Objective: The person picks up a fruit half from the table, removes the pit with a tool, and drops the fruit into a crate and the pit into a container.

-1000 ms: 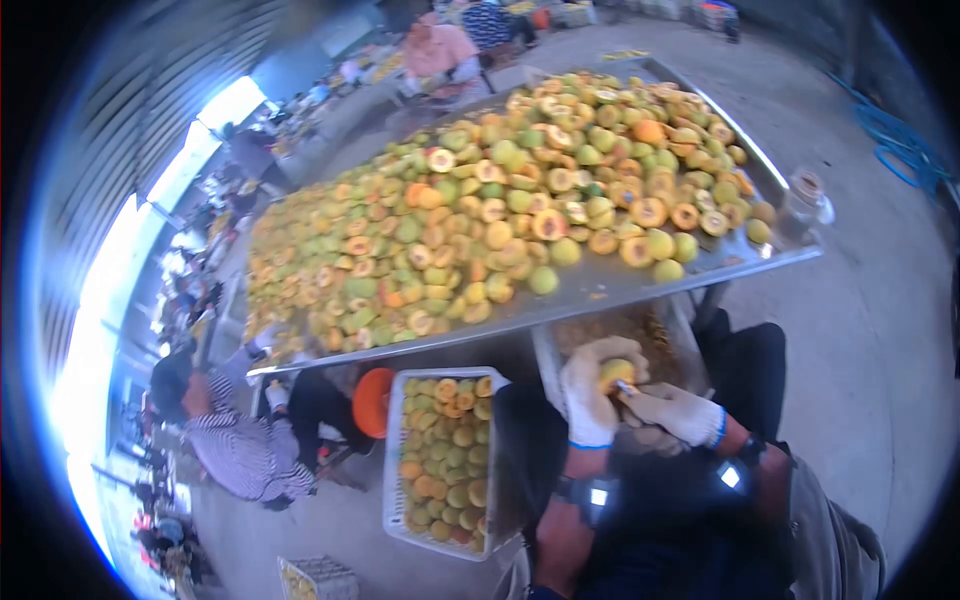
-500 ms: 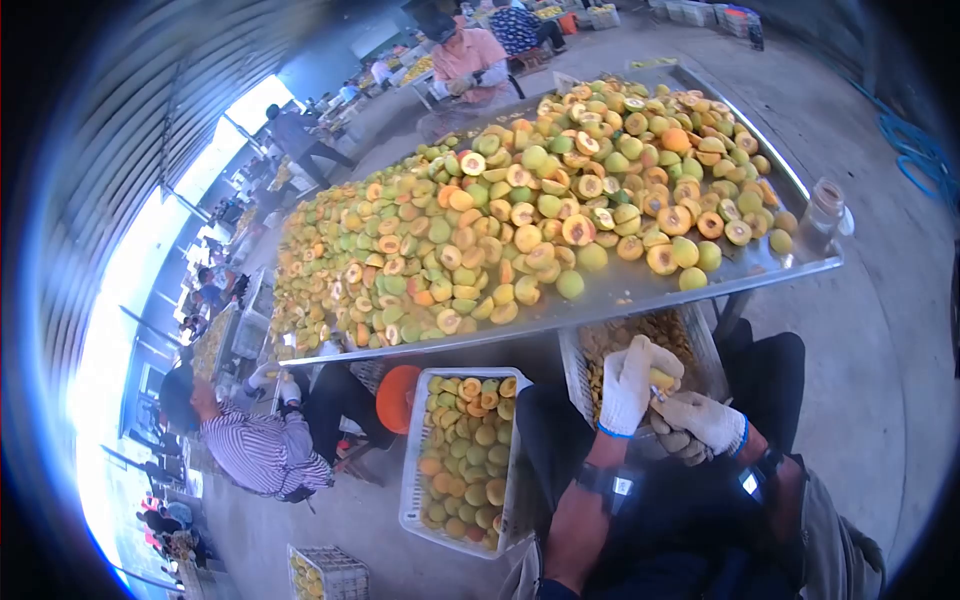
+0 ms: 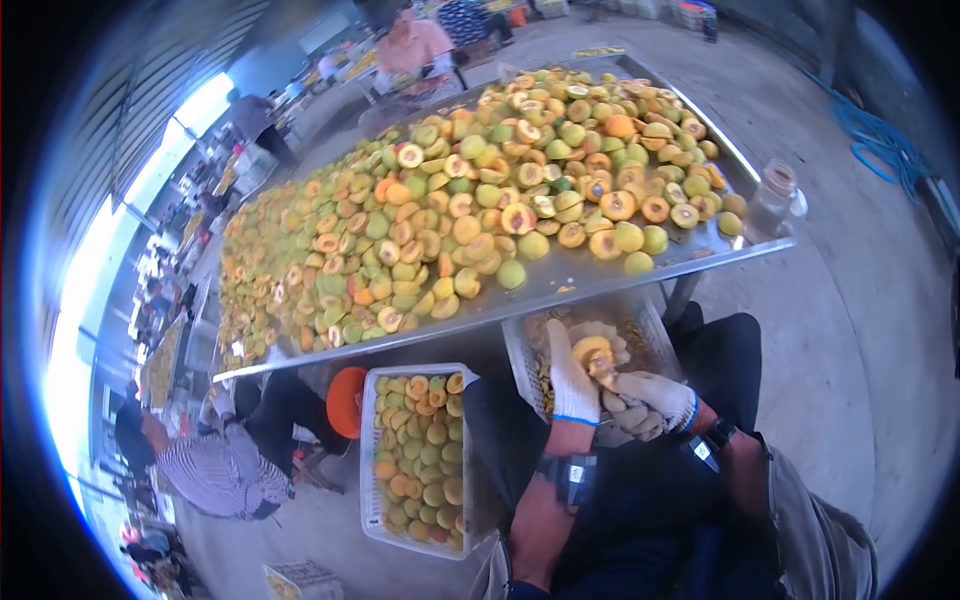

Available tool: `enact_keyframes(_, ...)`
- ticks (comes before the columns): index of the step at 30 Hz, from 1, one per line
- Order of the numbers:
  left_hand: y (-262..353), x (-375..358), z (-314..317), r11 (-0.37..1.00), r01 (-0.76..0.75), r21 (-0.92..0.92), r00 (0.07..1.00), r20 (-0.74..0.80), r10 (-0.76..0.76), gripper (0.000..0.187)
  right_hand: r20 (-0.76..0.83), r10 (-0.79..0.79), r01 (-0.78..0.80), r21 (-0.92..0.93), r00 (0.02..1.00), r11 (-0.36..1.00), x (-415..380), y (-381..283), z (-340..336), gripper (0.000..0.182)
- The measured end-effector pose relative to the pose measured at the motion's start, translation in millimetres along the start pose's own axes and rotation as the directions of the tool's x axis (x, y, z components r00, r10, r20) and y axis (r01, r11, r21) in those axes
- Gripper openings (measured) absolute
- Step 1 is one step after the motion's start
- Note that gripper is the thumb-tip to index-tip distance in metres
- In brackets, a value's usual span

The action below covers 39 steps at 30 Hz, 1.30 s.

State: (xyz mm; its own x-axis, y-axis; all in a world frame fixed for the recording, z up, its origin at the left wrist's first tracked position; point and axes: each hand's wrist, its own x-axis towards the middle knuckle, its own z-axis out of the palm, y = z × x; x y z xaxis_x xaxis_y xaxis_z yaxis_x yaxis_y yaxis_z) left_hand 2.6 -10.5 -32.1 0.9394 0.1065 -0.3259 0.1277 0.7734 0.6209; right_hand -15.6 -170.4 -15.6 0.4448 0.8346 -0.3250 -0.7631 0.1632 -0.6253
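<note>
Here, fruit (image 3: pixel 594 350), brownish side toward right hand (image 3: pixel 650 397), long axis unclear.

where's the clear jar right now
In the head view, the clear jar is on the right, at the table's near right corner, standing on the metal table just to the right of the heap of halved fruit.

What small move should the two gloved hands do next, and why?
Probably the right hand should ease out the brown lump, perhaps the pit, while the left hand supports the yellow fruit. The fruit rests in the left glove, the lump shows at its lower side, and the right fingertips are close to it.
</note>
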Motion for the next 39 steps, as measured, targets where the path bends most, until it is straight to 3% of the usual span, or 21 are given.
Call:
enact_keyframes(2,-7.5,18.9,-12.3,0.977,0.090,-0.192,0.996,0.019,-0.088,0.059,-0.114,0.111,-0.088,0.188,0.987,0.978,13.3,16.8,-31.5,0.042)
enact_keyframes(3,-16.2,30.7,-23.1,0.976,0.047,-0.211,0.998,-0.022,-0.053,0.051,-0.684,0.180,0.255,0.484,0.707,0.837,31.7,8.0,9.4,0.045)
enact_keyframes(4,-25.4,40.9,-33.6,0.974,0.005,-0.229,0.998,-0.065,-0.020,0.043,-0.028,-0.027,0.036,0.423,0.999,0.905,10.6,24.3,-38.6,0.046)
enact_keyframes(5,-27.9,39.3,-38.3,0.993,-0.091,-0.071,0.992,-0.094,0.084,0.036,-0.102,-0.066,0.089,0.235,0.993,0.968,16.5,23.3,-46.3,0.049)
enact_keyframes(6,-24.1,34.7,-39.9,0.982,-0.167,0.092,0.979,-0.104,0.176,0.031,-0.458,-0.096,0.061,-0.092,0.884,0.994,18.7,14.1,-26.6,0.049)
enact_keyframes(8,-11.8,25.1,-37.1,0.984,-0.122,0.130,0.971,-0.189,0.146,0.030,-0.676,-0.214,-0.046,-0.345,0.705,0.937,23.6,6.7,-8.6,0.047)
enact_keyframes(10,13.0,12.0,-35.7,0.812,-0.126,0.569,0.903,-0.274,0.332,0.032,-0.625,-0.171,0.085,-0.166,0.762,0.982,25.6,13.0,-36.8,0.046)
enact_keyframes(12,35.1,1.2,-47.9,0.793,-0.354,0.497,0.831,-0.223,0.510,0.033,-0.579,-0.134,0.088,-0.107,0.804,0.990,30.3,16.2,-50.3,0.044)
enact_keyframes(14,62.1,-5.9,-78.2,0.617,-0.579,0.533,0.665,-0.129,0.735,0.034,-0.642,-0.202,0.144,-0.142,0.740,0.979,33.8,17.8,-51.7,0.042)
enact_keyframes(16,99.1,-22.4,-114.3,0.578,-0.541,0.610,0.570,-0.240,0.786,0.031,-0.635,-0.192,0.155,-0.114,0.748,0.981,34.5,19.6,-53.1,0.037)
enact_keyframes(18,130.1,-47.3,-162.4,0.663,-0.479,0.575,0.515,-0.427,0.743,0.033,-0.641,-0.172,0.158,-0.080,0.748,0.984,37.2,23.1,-53.3,0.038)
enact_keyframes(20,144.6,-70.3,-231.6,0.379,-0.230,0.896,0.209,-0.335,0.919,0.038,-0.652,-0.158,0.129,-0.093,0.741,0.987,38.6,25.1,-47.1,0.039)
enact_keyframes(22,153.6,-104.2,-290.6,0.457,-0.153,0.876,0.135,-0.439,0.888,0.043,-0.665,-0.147,0.101,-0.107,0.732,0.989,40.3,27.6,-43.3,0.039)
enact_keyframes(24,159.3,-134.6,-392.0,0.530,0.118,0.840,0.104,-0.541,0.834,0.047,-0.672,-0.163,0.073,-0.161,0.722,0.984,42.7,31.2,-41.2,0.041)
enact_keyframes(26,185.6,-184.6,-349.4,0.456,0.432,0.778,0.104,-0.545,0.832,0.053,-0.682,-0.151,0.047,-0.168,0.715,0.985,44.1,33.9,-43.1,0.042)
enact_keyframes(27,190.2,-194.6,-366.6,0.461,0.432,0.775,0.103,-0.550,0.829,0.053,-0.690,-0.143,0.028,-0.175,0.709,0.984,45.8,34.2,-43.2,0.043)
enact_keyframes(29,190.6,-215.8,-425.0,0.330,0.592,0.735,-0.012,-0.402,0.916,0.057,-0.698,-0.127,-0.007,-0.186,0.704,0.983,49.2,35.0,-39.3,0.042)
enact_keyframes(33,177.4,-241.4,-498.7,0.300,0.722,0.623,0.073,-0.501,0.862,0.058,-0.712,-0.094,-0.069,-0.197,0.695,0.978,57.2,36.3,-27.9,0.043)
enact_keyframes(35,172.8,-247.6,-487.8,0.399,0.802,0.444,0.108,-0.766,0.634,0.052,-0.706,-0.105,-0.065,-0.209,0.700,0.976,60.8,38.0,-24.7,0.044)
enact_keyframes(38,137.7,-249.5,-509.8,0.288,0.803,0.522,0.156,-0.650,0.744,0.043,-0.695,-0.110,-0.068,-0.223,0.711,0.972,64.9,39.8,-23.1,0.044)
enact_keyframes(39,131.3,-246.2,-496.9,0.257,0.816,0.518,0.106,-0.571,0.814,0.037,-0.690,-0.108,-0.072,-0.226,0.716,0.971,66.8,39.7,-22.6,0.044)
